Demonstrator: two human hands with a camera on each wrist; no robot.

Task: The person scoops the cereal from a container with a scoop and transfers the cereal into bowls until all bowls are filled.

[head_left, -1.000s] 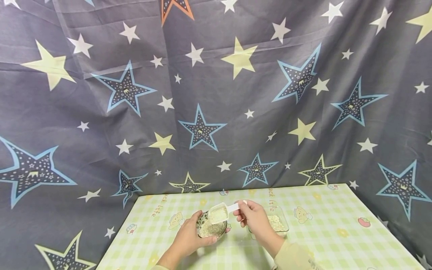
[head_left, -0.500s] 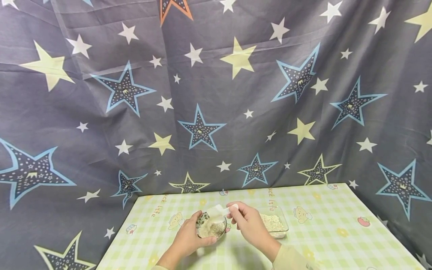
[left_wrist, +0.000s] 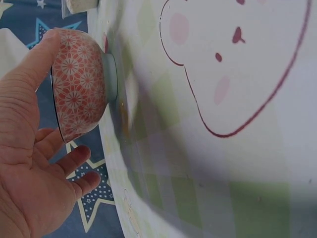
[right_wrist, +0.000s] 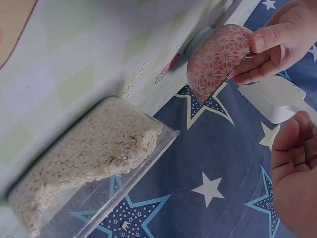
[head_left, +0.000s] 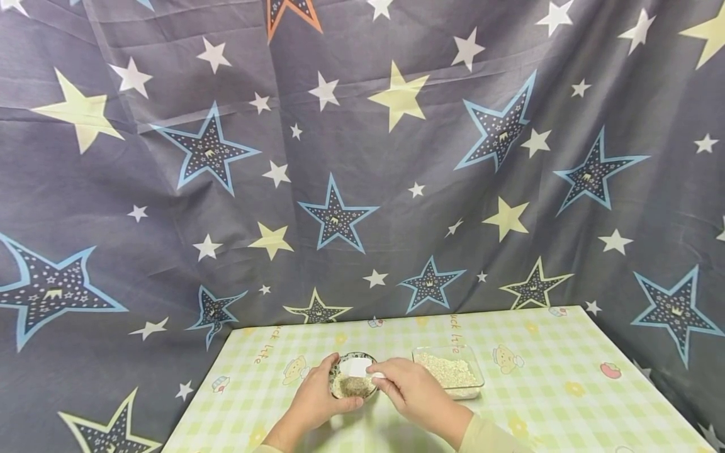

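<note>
Both hands are busy at the rice bowl (left_wrist: pixel 81 84). The left hand (head_left: pixel 323 395) is gripping the rice bowl from its left side, with the thumb on the near edge and a finger on the far edge, while two other fingers are sticking out. The right hand (head_left: pixel 410 389) is pinching the handle of a white measuring scoop (head_left: pixel 355 367), just to the right of the rice bowl. That measuring scoop is hanging over the rice bowl, tipping its bottom up.

How far along is it? Oats (head_left: pixel 354 385) are already lying inside the rice bowl, so some of the filling looks done. This scoopful seems to be going in, or is almost all in; the measuring scoop is hiding its own inside, so it is hard to tell. Lots more oats are waiting in the glass box (right_wrist: pixel 132 184), which is sitting to the right of the rice bowl. If more are being wanted, the box is holding plenty.

The rice bowl is showing red and white flowers all over its outside, a dark rim on top and a pale green foot below. Inside, a dark pattern is peeking out above the oats. It is staying over the green-checked desk (head_left: pixel 249 390), with starry cloth (head_left: pixel 362 157) hanging behind it.
</note>
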